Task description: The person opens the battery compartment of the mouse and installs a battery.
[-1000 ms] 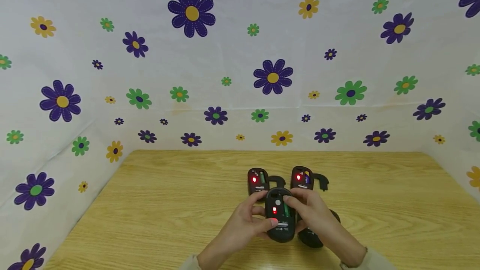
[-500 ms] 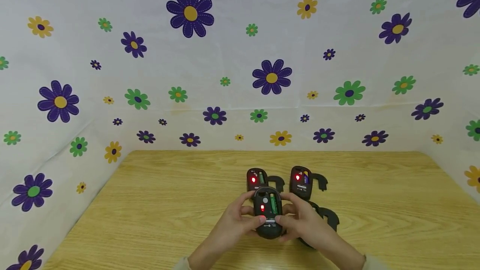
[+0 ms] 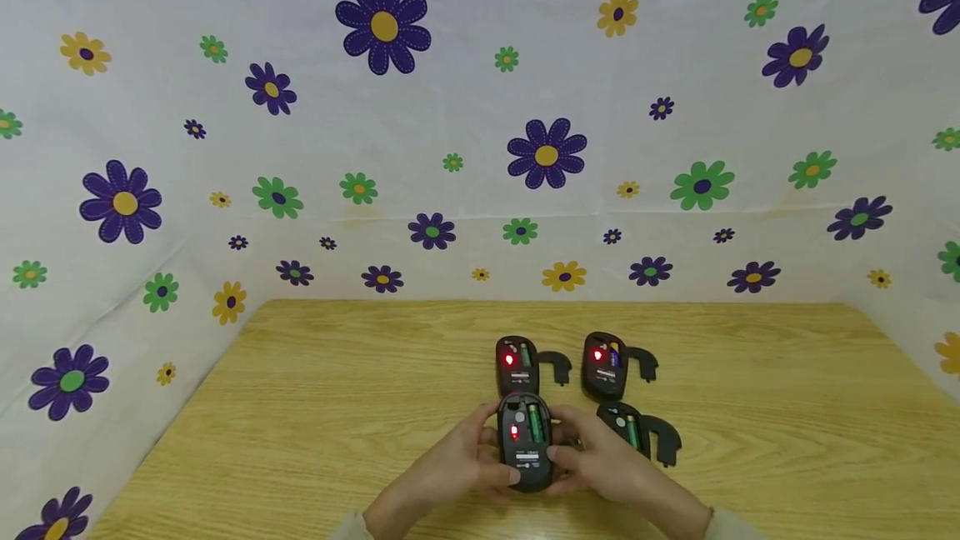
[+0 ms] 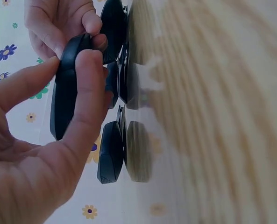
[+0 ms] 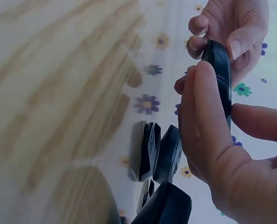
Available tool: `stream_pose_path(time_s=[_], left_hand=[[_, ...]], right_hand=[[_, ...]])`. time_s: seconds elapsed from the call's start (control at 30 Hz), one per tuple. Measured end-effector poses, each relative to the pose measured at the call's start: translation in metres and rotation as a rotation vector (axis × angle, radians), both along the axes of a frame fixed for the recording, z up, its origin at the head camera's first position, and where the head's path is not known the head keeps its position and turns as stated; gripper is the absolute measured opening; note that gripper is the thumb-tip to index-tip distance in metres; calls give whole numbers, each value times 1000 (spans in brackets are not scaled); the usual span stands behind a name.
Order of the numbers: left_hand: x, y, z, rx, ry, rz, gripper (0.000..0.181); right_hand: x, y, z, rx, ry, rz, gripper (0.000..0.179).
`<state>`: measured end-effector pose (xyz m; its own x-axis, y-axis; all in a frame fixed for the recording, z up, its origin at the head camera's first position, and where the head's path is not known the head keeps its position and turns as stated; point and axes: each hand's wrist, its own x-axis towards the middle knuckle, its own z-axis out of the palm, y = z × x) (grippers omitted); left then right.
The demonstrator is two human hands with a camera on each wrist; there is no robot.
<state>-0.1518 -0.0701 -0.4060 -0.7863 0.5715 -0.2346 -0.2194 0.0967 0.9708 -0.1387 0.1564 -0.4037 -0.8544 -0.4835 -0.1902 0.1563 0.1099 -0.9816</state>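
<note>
Both hands hold a black computer mouse [image 3: 527, 469] underside up, low over the front of the table. Its battery bay is uncovered, with a green battery [image 3: 536, 423] in it and a red light glowing beside. My left hand [image 3: 459, 455] grips the mouse's left side, thumb across the lower underside. On the opposite side my right hand [image 3: 600, 458] grips it, thumb at the right edge below the battery. From the left wrist, the mouse [image 4: 66, 100] appears edge-on between fingers and thumb; the right wrist view shows the same mouse [image 5: 223, 84] from its other side.
Behind lie two more upturned mice, one at left [image 3: 517, 377] and another at right [image 3: 603, 377], both lit red with batteries inside. A third mouse [image 3: 618, 419] is partly hidden by my right hand. Curved black battery covers [image 3: 558, 363] lie beside them on the wooden table [image 3: 337, 407].
My right thumb has left the battery and slid down to the mouse's edge. Both hands have carried the mouse left and lower, uncovering more of the third mouse and its cover.
</note>
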Motion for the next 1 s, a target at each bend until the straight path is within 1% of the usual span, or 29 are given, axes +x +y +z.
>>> stream_pose_path(time_s=[0.2,0.4,0.57,0.67,0.83,1.0], left_hand=[[-1,-2,-1,-20,0,8,87],[-3,-4,-2,-37,1,-2,86],[-5,-3,-1,-88,45,-15,83],[-6,-4,-1,-140,77,-23,82],[-9,-6,0,-193,114,-46,81],[-11,-6,0,-230,140,-72,79]], right_hand=[[-4,-4,-1,22,33,5,59],[-7,-5,-1,45,11,-23,60],[-9,-6,-1,57,-6,-18,58],[-10,-6,-1,75,-8,-5,55],[-12,-7,-1,106,-13,14,52],[-13,-8,2,169,-42,11,49]])
